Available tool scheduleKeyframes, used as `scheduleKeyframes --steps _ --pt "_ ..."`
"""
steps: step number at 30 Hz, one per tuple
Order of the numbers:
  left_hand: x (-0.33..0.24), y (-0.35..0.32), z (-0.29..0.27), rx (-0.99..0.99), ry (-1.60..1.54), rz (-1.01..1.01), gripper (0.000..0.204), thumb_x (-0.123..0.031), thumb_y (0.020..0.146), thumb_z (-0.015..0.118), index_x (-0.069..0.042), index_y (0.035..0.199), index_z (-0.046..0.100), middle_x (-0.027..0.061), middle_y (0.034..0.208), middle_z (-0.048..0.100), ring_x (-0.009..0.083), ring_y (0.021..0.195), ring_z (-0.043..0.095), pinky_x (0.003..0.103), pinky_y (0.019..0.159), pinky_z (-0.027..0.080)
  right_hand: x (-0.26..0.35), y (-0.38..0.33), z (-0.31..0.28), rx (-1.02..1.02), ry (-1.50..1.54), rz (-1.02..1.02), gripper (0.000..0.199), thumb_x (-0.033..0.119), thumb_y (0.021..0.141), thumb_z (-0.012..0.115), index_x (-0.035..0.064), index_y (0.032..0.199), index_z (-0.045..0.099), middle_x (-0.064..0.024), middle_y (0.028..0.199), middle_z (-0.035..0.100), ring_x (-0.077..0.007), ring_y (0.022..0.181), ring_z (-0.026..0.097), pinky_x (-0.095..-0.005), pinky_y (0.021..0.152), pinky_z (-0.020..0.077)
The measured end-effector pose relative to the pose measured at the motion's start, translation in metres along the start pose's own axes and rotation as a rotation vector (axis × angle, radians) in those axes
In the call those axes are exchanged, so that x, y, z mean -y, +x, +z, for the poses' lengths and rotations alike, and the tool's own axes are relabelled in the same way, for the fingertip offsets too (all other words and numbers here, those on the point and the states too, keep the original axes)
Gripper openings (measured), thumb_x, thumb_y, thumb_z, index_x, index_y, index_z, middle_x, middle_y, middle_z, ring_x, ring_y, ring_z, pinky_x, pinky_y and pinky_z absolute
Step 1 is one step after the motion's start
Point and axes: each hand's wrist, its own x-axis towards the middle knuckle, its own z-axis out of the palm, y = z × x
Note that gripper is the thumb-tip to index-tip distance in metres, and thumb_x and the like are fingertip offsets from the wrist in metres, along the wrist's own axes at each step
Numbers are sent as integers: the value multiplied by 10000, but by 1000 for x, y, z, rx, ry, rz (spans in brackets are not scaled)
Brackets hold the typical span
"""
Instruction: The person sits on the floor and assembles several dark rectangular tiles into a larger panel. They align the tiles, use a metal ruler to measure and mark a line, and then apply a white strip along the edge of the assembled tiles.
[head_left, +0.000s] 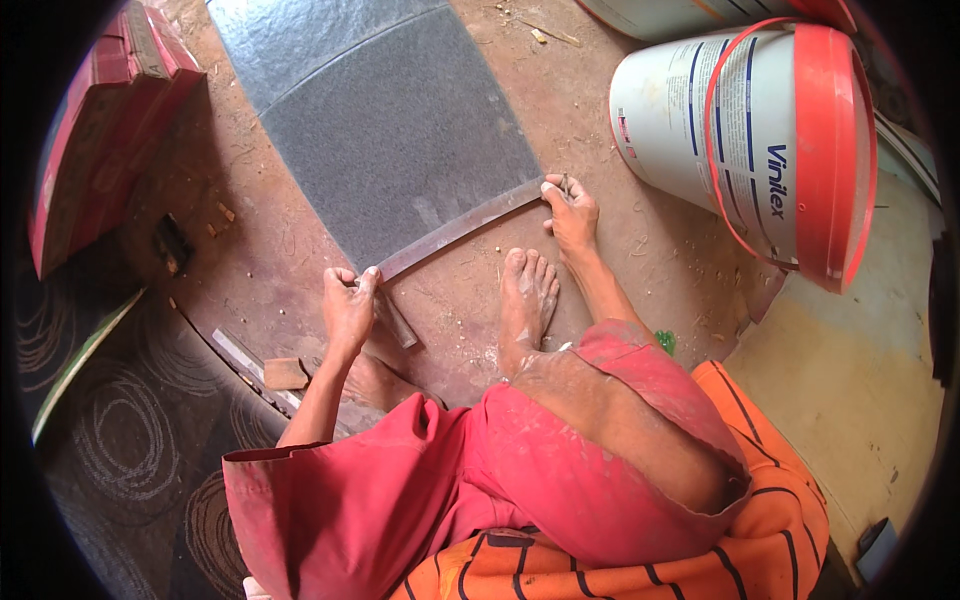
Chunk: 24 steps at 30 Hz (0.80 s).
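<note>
A long, dark grey carpenter's square [465,233] lies along the near edge of a grey speckled tile [400,150]. At its left end, my left hand [350,305] pinches it between thumb and fingers. A short bar of it comes out below that hand, nearly at right angles. My right hand [572,213] is closed on the right end, at the tile's near right corner. Something thin and dark sticks up between its fingers, too small to name. My bare foot [527,295] rests on the floor just below the square.
A white bucket with a red rim [690,130] lies on its side at the right. Red cardboard boxes [110,140] stand at the left. A small wood block [285,374] and a dark patterned sheet [120,430] lie at lower left. Dusty floor [450,320] with crumbs surrounds the tile.
</note>
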Motion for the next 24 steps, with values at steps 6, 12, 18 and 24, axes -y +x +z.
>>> scheduleKeyframes --steps 6,12,18,24 --pt "8 8 -2 -40 214 81 421 -363 856 659 -18 919 424 194 726 604 328 649 609 427 638 470 -3 5 1 -17 -13 -24 167 106 826 643 16 967 637 20 788 595 -54 689 530 -202 620 427" --pt "-5 8 -7 -10 321 104 421 -361 848 658 2 882 446 257 749 618 419 738 627 463 694 469 -12 13 -1 -17 -79 -57 198 192 841 658 77 1001 640 21 796 599 -36 629 520 -175 438 375" --pt "-12 7 -15 -27 469 185 431 -369 829 678 -1 878 459 272 725 621 439 755 628 467 688 480 1 6 3 -25 -47 -15 174 98 815 643 3 961 644 -18 838 621 -94 743 573 -235 681 458" --pt "-7 -1 -11 -170 583 610 291 -293 827 681 -75 956 538 130 872 625 339 764 625 425 648 488 -11 15 -1 -12 -58 -72 194 182 830 667 71 987 646 17 771 612 -31 569 494 -176 419 336"
